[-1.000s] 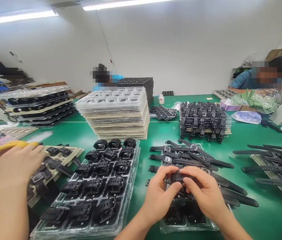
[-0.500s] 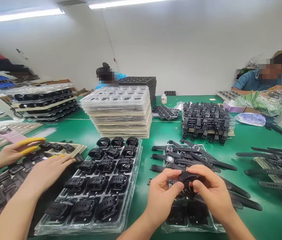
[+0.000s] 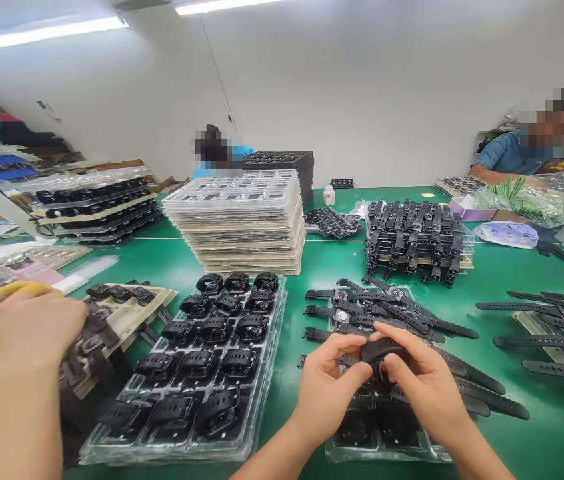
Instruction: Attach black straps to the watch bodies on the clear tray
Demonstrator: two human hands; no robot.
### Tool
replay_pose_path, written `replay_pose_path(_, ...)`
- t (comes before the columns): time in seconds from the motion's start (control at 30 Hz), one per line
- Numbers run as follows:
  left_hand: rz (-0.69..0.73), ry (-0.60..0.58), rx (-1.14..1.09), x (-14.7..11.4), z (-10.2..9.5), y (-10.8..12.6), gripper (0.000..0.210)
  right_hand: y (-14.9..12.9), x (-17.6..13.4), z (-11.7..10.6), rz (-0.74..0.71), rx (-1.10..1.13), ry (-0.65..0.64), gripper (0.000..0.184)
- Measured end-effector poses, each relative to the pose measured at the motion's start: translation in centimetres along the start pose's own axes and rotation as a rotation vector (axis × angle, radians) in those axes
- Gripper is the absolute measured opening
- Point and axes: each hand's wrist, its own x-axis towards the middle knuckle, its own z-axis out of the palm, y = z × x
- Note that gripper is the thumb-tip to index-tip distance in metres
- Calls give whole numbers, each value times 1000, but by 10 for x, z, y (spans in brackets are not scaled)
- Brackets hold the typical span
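Left hand (image 3: 329, 380), right hand (image 3: 421, 375) — both gripping a black watch strap (image 3: 383, 348).

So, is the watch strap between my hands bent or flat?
Bent: the black watch strap arches between your left hand and right hand. Whether it's buckled, I cannot tell.

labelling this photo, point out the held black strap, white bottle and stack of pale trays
Held black strap (image 3: 381, 348), head view: its upper curve
White bottle (image 3: 329, 196), head view: its body
Stack of pale trays (image 3: 248, 241), head view: its front side
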Motion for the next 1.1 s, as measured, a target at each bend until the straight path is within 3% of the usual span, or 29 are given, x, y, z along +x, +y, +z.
replay_pose_path(0.13, -37, 34, -45, -2, 3, 1, 26, 1, -1, 0, -1, 5, 96, 14)
replay_pose_path(0.3, 84, 60, 22, -2, 1, -2, 17, 0, 1, 2, -105, -30, 33, 16)
replay_pose_path(0.5, 138, 2, 130, -3, 1, -6, 17, 0, -1, 5, -85, -20, 38, 20)
replay_pose_path(0.6, 105, 29, 110, -4, 2, -6, 17, -2, 1, 4, 16, 9, 36, 11)
replay_pose_path(0.7, 119, 19, 119, -5, 2, -4, 19, -4, 4, 5, 235, 168, 34, 14)
replay_pose_path(0.8, 214, -58, 178, -6, 2, -3, 22, -4, 7, 9, 410, 418, 111, 28)
replay_pose_path(0.9, 319, -92, 267, -3, -1, -4, 21, -5, 8, 13, 488, 547, 161, 37)
replay_pose_path(1.0, 509, -65, 408, 2, -5, -6, 11, -7, 7, 14, 499, 513, 85, 37)
replay_pose_path(1.1, 816, -64, 577, 5, -9, -6, 14, -11, 3, 12, 450, 401, -47, 32)
